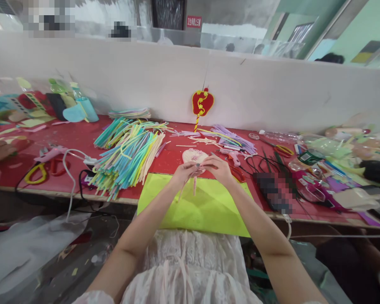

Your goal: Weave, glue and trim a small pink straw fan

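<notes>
My left hand [185,172] pinches a thin pale pink pipe cleaner [180,192], whose loose end trails down toward my lap. My right hand [219,167] meets it fingertip to fingertip, its thumb and fingers closed; what lies between them is too small to make out. Just behind my fingers is a round, fan-shaped pale pink craft piece [190,155] with darker pink decoration. Its pink wrapped stem [194,186] points toward me between my wrists. My hands partly cover the piece. Below them a yellow-green sheet [205,207] hangs over the table edge.
Left of my hands lies a big pile of coloured pipe cleaners [126,152]. A red and yellow fan [203,102] stands against the white partition [129,71]. A pink glue gun [233,157], a phone [274,192] and cables are at right. Another person's hand [0,151] is far left.
</notes>
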The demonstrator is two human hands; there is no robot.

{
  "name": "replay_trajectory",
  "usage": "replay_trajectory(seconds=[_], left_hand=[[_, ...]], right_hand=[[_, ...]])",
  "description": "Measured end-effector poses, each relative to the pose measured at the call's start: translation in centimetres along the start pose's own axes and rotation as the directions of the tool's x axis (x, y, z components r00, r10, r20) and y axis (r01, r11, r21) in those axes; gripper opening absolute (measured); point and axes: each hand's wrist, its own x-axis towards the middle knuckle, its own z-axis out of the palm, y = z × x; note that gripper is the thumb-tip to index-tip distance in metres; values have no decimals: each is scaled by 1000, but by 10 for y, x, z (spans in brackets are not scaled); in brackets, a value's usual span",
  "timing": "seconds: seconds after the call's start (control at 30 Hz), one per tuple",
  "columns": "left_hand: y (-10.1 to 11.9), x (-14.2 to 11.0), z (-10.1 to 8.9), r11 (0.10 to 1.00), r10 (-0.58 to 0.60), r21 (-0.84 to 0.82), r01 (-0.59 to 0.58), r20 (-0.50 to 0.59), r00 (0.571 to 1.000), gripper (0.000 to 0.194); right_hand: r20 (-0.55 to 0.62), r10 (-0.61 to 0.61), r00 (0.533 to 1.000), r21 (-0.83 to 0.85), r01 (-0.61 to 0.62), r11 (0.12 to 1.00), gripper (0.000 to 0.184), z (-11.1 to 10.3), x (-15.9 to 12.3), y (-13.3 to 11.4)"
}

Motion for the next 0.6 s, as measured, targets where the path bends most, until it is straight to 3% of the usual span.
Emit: replay_trajectory(seconds=[0.23,0.6], left_hand=[[-4,3,-5,999,-31,10,31,18,999,32],[12,-1,-8,936,-6,351,-8,40,999,25]], right_hand=[[-20,-14,1000,-66,13,998,15,1,-6,-1],[6,-12,1000,-55,12,998,13,1,-13,5]])
